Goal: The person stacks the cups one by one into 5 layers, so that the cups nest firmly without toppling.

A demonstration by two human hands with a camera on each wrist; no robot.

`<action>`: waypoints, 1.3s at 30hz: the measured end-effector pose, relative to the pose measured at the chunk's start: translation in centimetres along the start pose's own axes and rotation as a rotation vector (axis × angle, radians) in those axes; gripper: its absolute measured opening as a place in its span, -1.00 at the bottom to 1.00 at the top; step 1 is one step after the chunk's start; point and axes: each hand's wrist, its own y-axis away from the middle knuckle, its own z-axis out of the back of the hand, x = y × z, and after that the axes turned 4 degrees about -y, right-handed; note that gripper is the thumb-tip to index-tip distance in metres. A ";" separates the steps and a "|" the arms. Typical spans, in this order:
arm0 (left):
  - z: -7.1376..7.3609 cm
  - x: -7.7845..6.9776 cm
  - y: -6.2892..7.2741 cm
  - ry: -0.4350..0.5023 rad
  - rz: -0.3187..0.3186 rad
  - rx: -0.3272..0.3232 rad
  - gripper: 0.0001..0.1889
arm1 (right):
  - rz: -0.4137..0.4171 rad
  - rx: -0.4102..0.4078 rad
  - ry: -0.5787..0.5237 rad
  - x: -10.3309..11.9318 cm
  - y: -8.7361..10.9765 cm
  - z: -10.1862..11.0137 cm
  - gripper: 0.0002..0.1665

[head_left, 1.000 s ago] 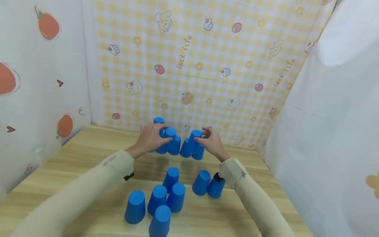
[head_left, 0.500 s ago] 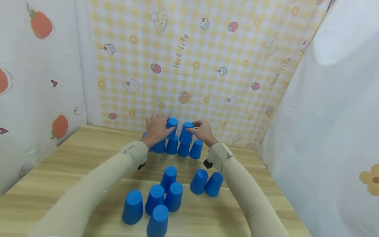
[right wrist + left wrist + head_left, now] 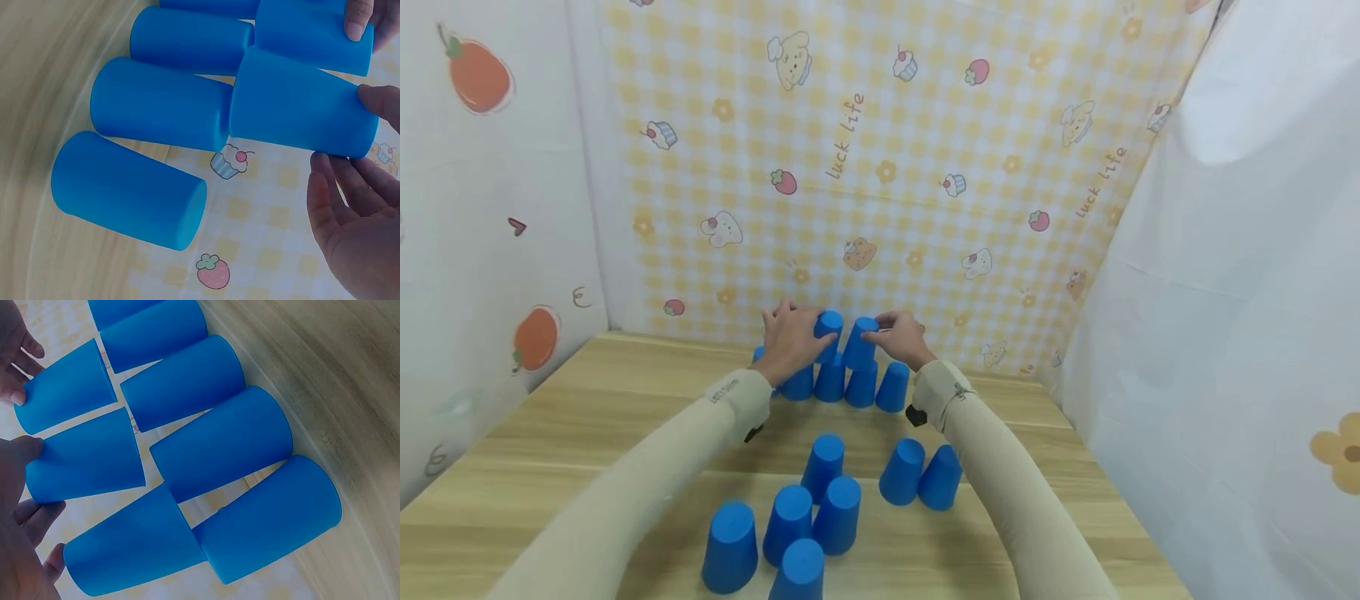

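Blue cups (image 3: 830,382), inverted: seven are standing toward the front, five are forming a rear row, three are occupying a level above it. Backdrop (image 3: 917,125), yellow-checked, is hanging behind. Table (image 3: 1022,433), wood-grained, is bearing the lot. Right sleeve (image 3: 1007,483), beige, is partly covering one front cup (image 3: 940,479); the lower edge of the head view is cutting off the near cup (image 3: 800,575). Left hand (image 3: 790,337) is mostly hiding the leftmost cup (image 3: 759,354) of the row and, from the head, the third upper cup (image 3: 134,544). Left held cup (image 3: 87,459): left thumb and fingers are pinching its narrow end, parted by its width. Right held cup (image 3: 303,106), just beside: right hand (image 3: 902,337) is gripping its narrow end, thumb and fingers on opposite sides, likewise parted. Whether either held cup is touching the row is unclear.
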 end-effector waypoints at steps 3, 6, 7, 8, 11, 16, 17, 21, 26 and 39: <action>0.0 0.2 0.0 -0.007 -0.009 -0.001 -0.44 | 0.017 -0.007 0.034 0.1 0.0 -0.2 -0.46; 0.1 0.5 0.3 -0.024 -0.008 0.006 -0.44 | 0.017 0.015 0.044 0.4 -0.1 -0.7 -0.44; 0.2 0.6 0.4 -0.030 -0.005 0.009 -0.44 | 0.018 0.032 0.040 0.4 -0.1 -0.9 -0.43; 0.3 0.7 0.5 -0.034 -0.002 0.013 -0.44 | 0.022 0.052 0.027 0.4 -0.1 -1.1 -0.41; 0.3 0.8 0.6 -0.048 0.005 0.030 -0.45 | 0.037 0.089 -0.015 0.4 -0.3 -1.5 -0.40; 0.1 0.4 0.2 -0.068 -0.003 0.073 -0.45 | 0.035 0.074 -0.030 0.0 -0.5 -1.2 -0.44; 0.1 0.3 0.1 -0.076 -0.002 0.075 -0.46 | 0.033 0.074 -0.030 -0.1 -0.5 -1.1 -0.44; 0.2 0.3 -0.2 -0.100 -0.002 0.071 -0.48 | 0.032 0.086 -0.038 -0.1 -0.5 -0.8 -0.42; 0.3 0.8 0.4 -0.104 -0.011 0.068 -0.46 | 0.009 0.133 -0.045 -0.4 -0.3 -0.7 -0.31; 3.0 0.7 3.4 0.143 0.015 0.041 -0.21 | 0.095 0.226 0.044 -2.3 2.6 3.0 -0.47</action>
